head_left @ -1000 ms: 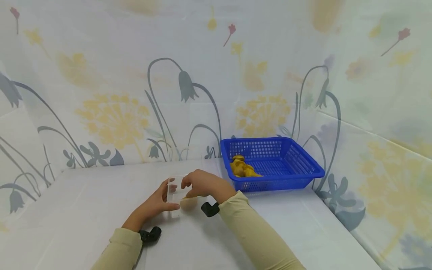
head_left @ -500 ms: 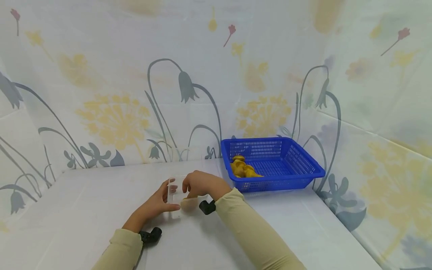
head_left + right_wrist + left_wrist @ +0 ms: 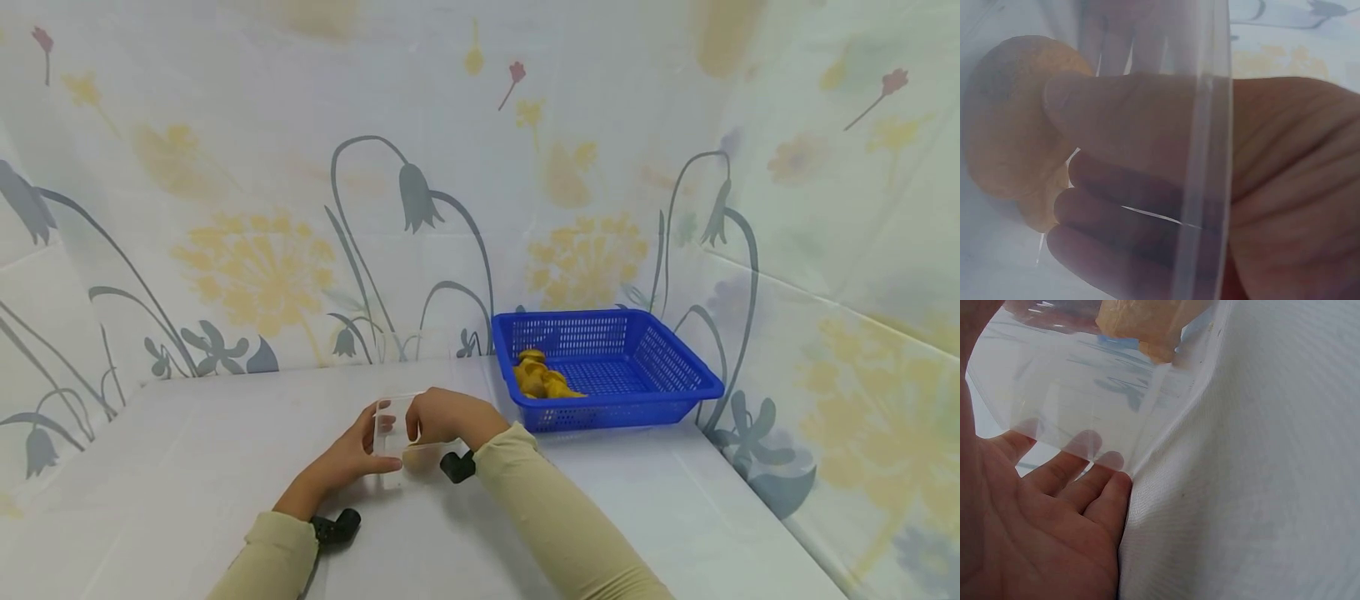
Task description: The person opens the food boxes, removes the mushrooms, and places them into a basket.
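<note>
A clear plastic box [image 3: 388,442] stands on the white-covered table, open side up. My left hand [image 3: 345,454] grips its left end, thumb on the near side and fingertips behind the wall, as the left wrist view also shows through the plastic. My right hand [image 3: 453,415] reaches down inside the box. Seen through the wall in the right wrist view, its thumb presses on the cap of a tan mushroom [image 3: 1016,119], other fingers by the stem. The same mushroom [image 3: 1147,325] shows at the top of the left wrist view, low in the box.
A blue perforated basket [image 3: 611,417] stands at the back right, beyond my right hand. Several yellow-brown mushrooms [image 3: 536,379] lie in its left part. Behind the table hangs a flower-printed sheet [image 3: 262,275], with another side of it at the right.
My right hand and wrist have shifted slightly left, still inside the box. The left hand keeps its grip on the box. The whole head view sits marginally lower.
</note>
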### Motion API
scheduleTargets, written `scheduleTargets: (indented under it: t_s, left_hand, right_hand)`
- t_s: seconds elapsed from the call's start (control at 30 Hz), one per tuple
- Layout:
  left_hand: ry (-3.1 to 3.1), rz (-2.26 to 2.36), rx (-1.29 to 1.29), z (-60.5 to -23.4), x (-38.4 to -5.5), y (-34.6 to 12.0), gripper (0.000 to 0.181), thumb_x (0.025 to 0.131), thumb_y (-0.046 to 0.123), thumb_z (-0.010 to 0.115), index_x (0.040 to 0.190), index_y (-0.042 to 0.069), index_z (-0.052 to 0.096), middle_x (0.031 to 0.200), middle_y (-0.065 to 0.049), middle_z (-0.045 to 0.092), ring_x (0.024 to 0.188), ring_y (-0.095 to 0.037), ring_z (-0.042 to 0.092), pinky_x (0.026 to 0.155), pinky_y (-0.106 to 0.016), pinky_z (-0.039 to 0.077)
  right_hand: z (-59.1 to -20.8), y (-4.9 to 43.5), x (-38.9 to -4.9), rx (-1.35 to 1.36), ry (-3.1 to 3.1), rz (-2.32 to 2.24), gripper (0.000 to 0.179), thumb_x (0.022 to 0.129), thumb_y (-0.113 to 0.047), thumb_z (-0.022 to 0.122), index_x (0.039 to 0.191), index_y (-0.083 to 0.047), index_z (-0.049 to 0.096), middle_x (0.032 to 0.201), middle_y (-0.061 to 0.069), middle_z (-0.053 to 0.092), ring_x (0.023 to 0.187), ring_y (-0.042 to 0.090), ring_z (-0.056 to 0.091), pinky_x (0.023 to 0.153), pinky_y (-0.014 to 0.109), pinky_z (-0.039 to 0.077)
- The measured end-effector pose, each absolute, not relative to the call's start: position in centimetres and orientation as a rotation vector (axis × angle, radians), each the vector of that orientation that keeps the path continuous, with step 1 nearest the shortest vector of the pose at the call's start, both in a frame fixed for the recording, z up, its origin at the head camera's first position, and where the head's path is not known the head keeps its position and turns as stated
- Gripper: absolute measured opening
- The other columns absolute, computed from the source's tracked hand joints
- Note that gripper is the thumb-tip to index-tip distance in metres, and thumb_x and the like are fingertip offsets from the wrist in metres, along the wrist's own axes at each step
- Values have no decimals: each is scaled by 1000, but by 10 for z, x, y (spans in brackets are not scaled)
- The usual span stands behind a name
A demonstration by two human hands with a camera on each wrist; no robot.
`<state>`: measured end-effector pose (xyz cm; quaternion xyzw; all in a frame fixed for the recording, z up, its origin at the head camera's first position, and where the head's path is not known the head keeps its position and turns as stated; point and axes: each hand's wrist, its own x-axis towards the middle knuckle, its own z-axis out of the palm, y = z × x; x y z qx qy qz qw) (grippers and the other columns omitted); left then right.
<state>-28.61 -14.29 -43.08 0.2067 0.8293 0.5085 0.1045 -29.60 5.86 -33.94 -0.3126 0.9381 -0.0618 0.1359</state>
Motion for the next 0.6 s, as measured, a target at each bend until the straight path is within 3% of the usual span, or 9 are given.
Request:
scheduleTargets:
  t_s: [0.6]
  left_hand:
    - [2438, 1515, 622, -432, -286, -143, 100, 80, 26, 79, 153, 12, 12, 153, -21, 34, 147, -37, 24, 116, -54, 27]
  right_hand:
    - [-345, 57, -301, -951, 2695, -141, 8, 86, -26, 73, 92, -22, 77, 87, -9, 69, 79, 6, 60, 74, 23, 53]
